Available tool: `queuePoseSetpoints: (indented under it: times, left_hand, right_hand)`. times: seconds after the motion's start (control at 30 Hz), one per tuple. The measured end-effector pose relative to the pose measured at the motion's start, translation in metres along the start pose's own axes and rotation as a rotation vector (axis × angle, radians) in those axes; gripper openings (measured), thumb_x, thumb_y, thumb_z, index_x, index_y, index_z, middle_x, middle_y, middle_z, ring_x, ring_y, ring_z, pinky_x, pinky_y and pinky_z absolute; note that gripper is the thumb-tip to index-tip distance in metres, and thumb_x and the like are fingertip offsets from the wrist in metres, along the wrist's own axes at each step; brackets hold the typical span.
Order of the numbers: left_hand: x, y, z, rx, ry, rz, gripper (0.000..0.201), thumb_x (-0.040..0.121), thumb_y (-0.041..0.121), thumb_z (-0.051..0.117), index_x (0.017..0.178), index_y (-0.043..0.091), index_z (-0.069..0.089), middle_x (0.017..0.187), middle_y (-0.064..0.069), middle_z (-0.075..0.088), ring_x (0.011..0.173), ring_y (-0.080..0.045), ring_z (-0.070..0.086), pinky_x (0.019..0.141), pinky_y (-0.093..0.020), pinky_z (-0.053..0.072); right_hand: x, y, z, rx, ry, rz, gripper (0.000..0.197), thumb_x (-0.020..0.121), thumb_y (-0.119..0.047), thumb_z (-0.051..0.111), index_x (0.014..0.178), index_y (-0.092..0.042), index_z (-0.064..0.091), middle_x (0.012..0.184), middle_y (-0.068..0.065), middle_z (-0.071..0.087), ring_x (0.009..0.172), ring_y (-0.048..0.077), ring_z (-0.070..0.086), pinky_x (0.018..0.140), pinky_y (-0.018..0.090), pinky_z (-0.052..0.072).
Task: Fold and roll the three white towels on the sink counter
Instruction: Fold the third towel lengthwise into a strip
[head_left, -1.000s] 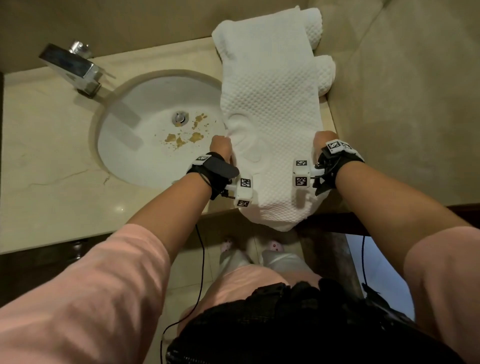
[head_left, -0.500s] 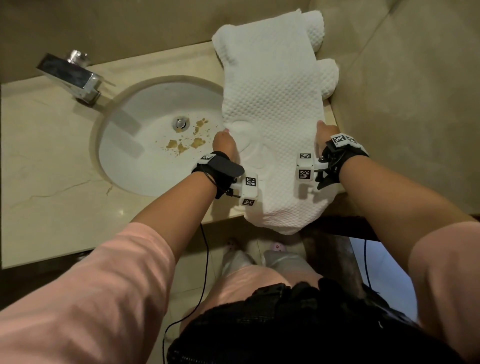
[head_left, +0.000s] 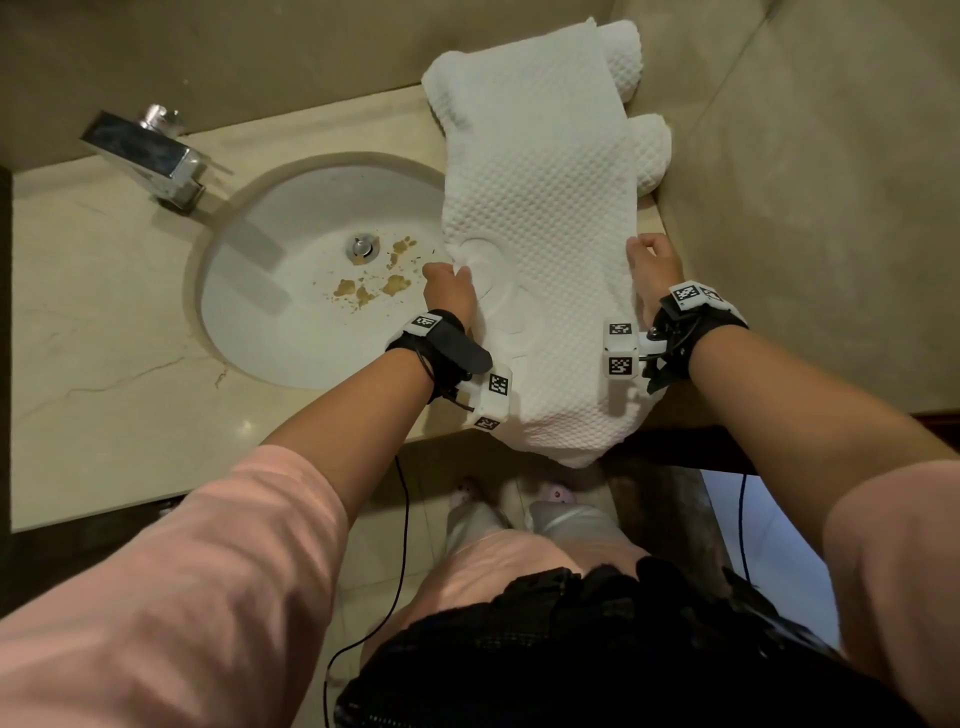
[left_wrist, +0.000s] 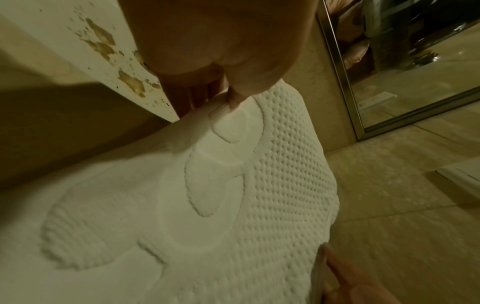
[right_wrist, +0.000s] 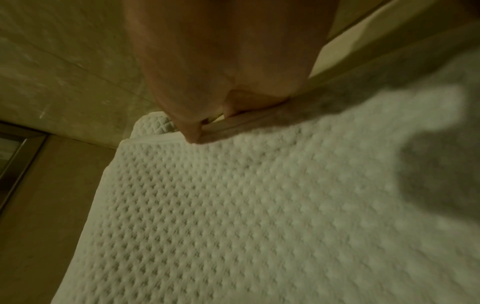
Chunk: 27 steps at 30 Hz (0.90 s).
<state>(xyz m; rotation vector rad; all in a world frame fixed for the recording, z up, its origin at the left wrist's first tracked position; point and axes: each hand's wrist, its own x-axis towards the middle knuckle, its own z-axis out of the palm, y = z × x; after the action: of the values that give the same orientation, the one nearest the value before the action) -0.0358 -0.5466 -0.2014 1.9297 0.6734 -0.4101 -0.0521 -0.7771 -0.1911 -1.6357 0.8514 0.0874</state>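
Observation:
A long white waffle towel (head_left: 540, 218) lies folded lengthwise along the right end of the sink counter (head_left: 104, 322), its near end hanging over the front edge. My left hand (head_left: 449, 291) pinches its left edge beside the basin, seen close in the left wrist view as fingers on the towel (left_wrist: 233, 185) edge. My right hand (head_left: 652, 265) grips the towel's right edge; the right wrist view shows the hand (right_wrist: 205, 123) curled on the towel (right_wrist: 233, 205) hem. Two rolled white towels (head_left: 649, 150) lie under and behind its far right side.
The oval basin (head_left: 291, 291) with brown stains around the drain sits left of the towel. A chrome tap (head_left: 150, 150) stands at the back left. Beige tiled walls close the back and right. A mirror frame (left_wrist: 345, 82) shows in the left wrist view.
Both hands have slid a little farther up along the towel's edges, away from me. The towel lies in much the same place.

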Motion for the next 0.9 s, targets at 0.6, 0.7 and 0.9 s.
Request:
queuePoseSetpoints:
  times: [0.6, 0.7, 0.9]
  left_hand:
    - [0.006, 0.007, -0.005, 0.204, -0.088, 0.065, 0.039, 0.103, 0.015, 0.033, 0.128, -0.007, 0.052, 0.131, -0.025, 0.053, 0.122, -0.035, 0.051, 0.098, -0.034, 0.042]
    - [0.011, 0.002, -0.002, 0.110, -0.063, 0.037, 0.039, 0.100, 0.028, 0.041, 0.071, 0.006, 0.056, 0.073, -0.015, 0.054, 0.072, -0.030, 0.053, 0.074, -0.033, 0.040]
    - [0.007, 0.010, -0.012, 0.217, -0.084, 0.039, 0.037, 0.103, 0.019, 0.033, 0.093, -0.005, 0.059, 0.102, -0.021, 0.054, 0.096, -0.029, 0.052, 0.080, -0.034, 0.039]
  right_hand:
    - [0.004, -0.018, -0.007, -0.242, -0.136, 0.128, 0.032, 0.101, -0.027, 0.034, 0.069, -0.032, 0.033, 0.074, -0.012, 0.034, 0.063, 0.002, 0.033, 0.058, 0.020, 0.030]
    - [0.011, -0.017, -0.008, -0.361, -0.102, 0.177, 0.034, 0.099, -0.026, 0.037, 0.066, -0.023, 0.032, 0.075, -0.003, 0.040, 0.075, 0.018, 0.044, 0.068, 0.027, 0.038]
    - [0.027, -0.015, -0.015, -0.515, -0.112, 0.240, 0.065, 0.096, -0.053, 0.025, 0.075, -0.002, 0.059, 0.078, 0.016, 0.063, 0.082, 0.034, 0.062, 0.096, 0.044, 0.046]
